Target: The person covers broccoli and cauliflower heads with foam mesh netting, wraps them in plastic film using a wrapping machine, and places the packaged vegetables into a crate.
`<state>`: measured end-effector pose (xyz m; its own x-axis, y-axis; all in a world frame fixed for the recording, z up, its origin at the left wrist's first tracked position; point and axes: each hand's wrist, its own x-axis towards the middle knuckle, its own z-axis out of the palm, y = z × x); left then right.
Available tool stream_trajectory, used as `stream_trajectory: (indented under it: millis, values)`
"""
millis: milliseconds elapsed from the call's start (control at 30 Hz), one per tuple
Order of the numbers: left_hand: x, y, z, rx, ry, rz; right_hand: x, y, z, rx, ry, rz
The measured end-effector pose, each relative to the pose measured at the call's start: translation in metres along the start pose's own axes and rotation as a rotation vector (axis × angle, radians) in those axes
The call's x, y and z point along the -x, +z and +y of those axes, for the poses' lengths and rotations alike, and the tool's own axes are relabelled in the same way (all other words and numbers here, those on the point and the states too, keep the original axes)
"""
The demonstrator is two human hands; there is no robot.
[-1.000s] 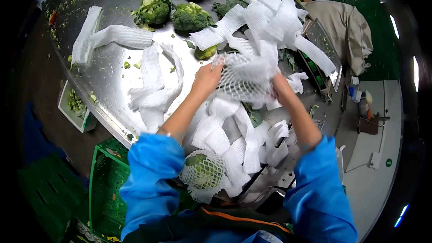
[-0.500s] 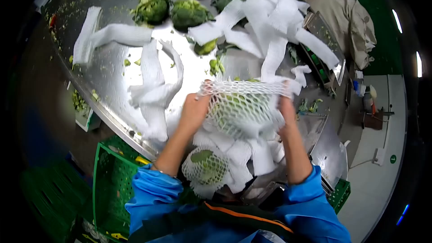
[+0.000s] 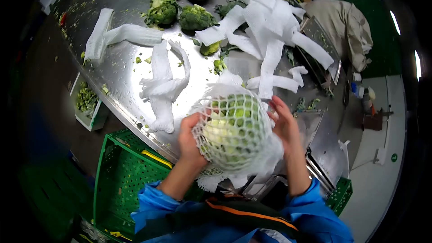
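A broccoli head (image 3: 234,130) inside a stretched white foam net sleeve (image 3: 258,148) is held up in front of me, its pale cut stem side showing through the mesh. My left hand (image 3: 191,137) grips its left side, with the fingertips partly hidden by the net. On the other side, my right hand (image 3: 285,123) has its fingers apart beside the net; whether the palm touches it I cannot tell. Below the held head, the edge of another netted piece (image 3: 210,180) peeks out, mostly covered.
Bare broccoli heads (image 3: 197,17) lie at the back of the metal table (image 3: 121,85). Flat net sleeves (image 3: 274,22) are heaped at back right, others (image 3: 162,85) at left. A green crate (image 3: 130,175) stands front left; a bin of trimmings (image 3: 85,101) is beyond the table edge.
The net, earlier stretched between both hands with the broccoli hanging below, now surrounds a head turned stem side toward me. My right hand has let go of the net's rim and spread its fingers.
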<state>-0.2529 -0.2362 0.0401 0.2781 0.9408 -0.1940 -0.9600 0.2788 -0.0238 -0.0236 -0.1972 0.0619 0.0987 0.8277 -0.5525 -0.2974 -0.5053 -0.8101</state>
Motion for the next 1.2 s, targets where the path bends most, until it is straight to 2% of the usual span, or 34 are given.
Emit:
stream_trajectory:
  millis: [33, 67, 133, 200, 267, 300, 333, 367, 400, 433, 467, 500, 533, 567, 600, 633, 667, 700, 767, 800, 833, 867, 900, 933, 967, 1000, 1067, 1133, 1200]
  values:
    - [0.007, 0.025, 0.003, -0.228, 0.162, 0.109, 0.02, 0.015, 0.0, -0.309, 0.061, -0.203]
    - [0.014, 0.02, 0.003, -0.68, 0.33, 0.053, 0.039, 0.032, 0.003, -0.633, 0.132, -0.389]
    - [0.026, 0.014, 0.02, -1.497, 0.552, -0.291, 0.027, 0.033, 0.029, -0.548, 0.174, -0.431]
    - [0.044, 0.02, 0.036, -1.086, 0.604, -0.335, 0.018, 0.035, 0.031, -0.45, 0.172, -0.474]
    - [0.054, 0.023, 0.061, -1.209, 0.892, 0.11, 0.014, 0.04, 0.025, -0.336, 0.173, -0.503]
    - [0.048, 0.023, 0.062, -1.166, 0.775, 0.168, 0.015, 0.052, 0.018, -0.3, 0.227, -0.49]
    - [0.044, 0.022, 0.061, -1.121, 0.659, 0.219, 0.018, 0.069, 0.016, -0.08, 0.175, -0.451]
    - [0.042, 0.009, 0.059, -1.228, 0.417, 0.124, 0.018, 0.075, 0.018, 0.202, 0.161, -0.557]
    - [0.044, 0.002, 0.063, -1.545, 0.293, 0.022, 0.017, 0.079, 0.019, 0.487, 0.14, -0.654]
    - [0.045, -0.02, 0.072, -1.719, 0.24, 0.095, 0.007, 0.072, 0.034, 0.61, 0.045, -0.687]
    - [0.047, -0.039, 0.081, -1.894, 0.182, 0.169, -0.006, 0.066, 0.028, 0.869, -0.109, -0.657]
    - [0.055, -0.041, 0.085, -1.889, 0.095, 0.283, -0.026, 0.058, 0.015, 1.13, -0.264, -0.616]
    - [0.065, -0.041, 0.085, -1.869, 0.014, 0.408, -0.058, 0.039, 0.019, 1.02, -0.415, -0.442]
    - [0.069, -0.039, 0.086, -1.843, -0.06, 0.536, -0.08, 0.032, 0.003, 1.093, -0.441, -0.227]
    - [0.068, -0.025, 0.091, -2.054, -0.234, 0.532, -0.111, 0.014, 0.002, 1.151, -0.603, -0.199]
    - [0.068, -0.002, 0.097, -2.258, -0.426, 0.529, -0.125, 0.008, -0.004, 1.292, -0.619, -0.166]
    - [0.067, 0.014, 0.102, -2.45, -0.627, 0.524, -0.143, -0.004, 0.002, 1.436, -0.792, -0.173]
    - [0.063, 0.02, 0.107, -2.566, -0.399, 0.425, -0.159, -0.017, 0.011, 1.577, -0.969, -0.176]
    - [0.035, 0.028, 0.107, -2.434, 0.226, 0.293, -0.171, -0.038, 0.018, 2.084, -0.799, -0.143]
    - [0.015, 0.032, 0.109, -2.324, 0.525, 0.219, -0.171, -0.038, 0.01, 2.086, -0.663, -0.137]
    - [-0.007, 0.031, 0.114, -2.253, 0.541, 0.18, -0.169, -0.035, -0.001, 2.088, -0.523, -0.135]
    - [-0.035, 0.027, 0.12, -2.179, 0.552, 0.142, -0.164, -0.029, -0.018, 1.899, -0.565, -0.064]
    - [-0.066, 0.019, 0.128, -2.23, 0.618, 0.102, -0.161, -0.027, -0.031, 1.709, -0.595, -0.001]
    - [-0.099, 0.009, 0.136, -2.281, 0.681, 0.062, -0.162, -0.034, -0.037, 1.479, -0.99, -0.033]
    - [-0.136, -0.001, 0.143, -2.359, 0.767, 0.063, -0.14, -0.016, -0.058, 1.256, -1.032, -0.172]
    - [-0.171, -0.01, 0.145, -2.434, 0.856, 0.058, -0.102, 0.006, -0.083, 0.876, -0.489, -0.286]
    - [-0.227, -0.017, 0.14, -2.596, 0.916, 0.207, -0.056, 0.03, -0.108, 0.596, -0.471, -0.369]
    - [-0.267, -0.027, 0.136, -2.721, 0.929, 0.38, -0.031, 0.029, -0.109, 0.226, -0.36, -0.28]
    - [-0.275, -0.039, 0.14, -2.447, 0.56, 0.334, -0.033, 0.008, -0.106, 0.005, -0.133, -0.252]
